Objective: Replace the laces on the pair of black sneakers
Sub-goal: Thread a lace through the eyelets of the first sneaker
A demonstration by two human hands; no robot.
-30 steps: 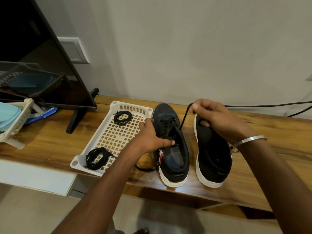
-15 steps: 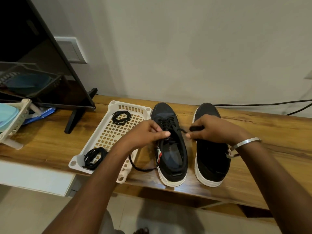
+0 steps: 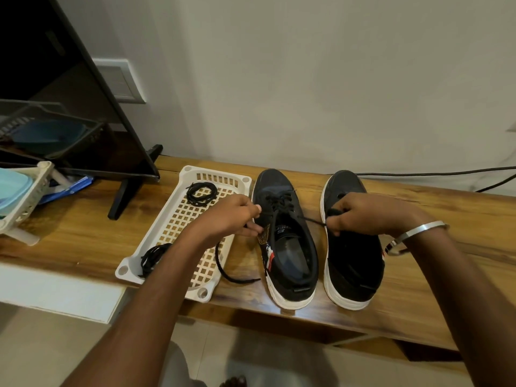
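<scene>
While L hand [image 3: 234,216] pinches lace [image 3: 231,270] beside left sneaker [image 3: 284,238], R hand [image 3: 363,215] pinches other end over right sneaker [image 3: 353,258].

The two sneakers [image 3: 284,236] were black with white soles; the left one carried a small red, white and blue mark on its side. The lace [image 3: 231,270] and both coiled bundles [image 3: 201,193] were black. The basket [image 3: 184,230] was cream with a square grid, the table [image 3: 83,236] brown woodgrain, the bangle [image 3: 418,231] silver.
</scene>
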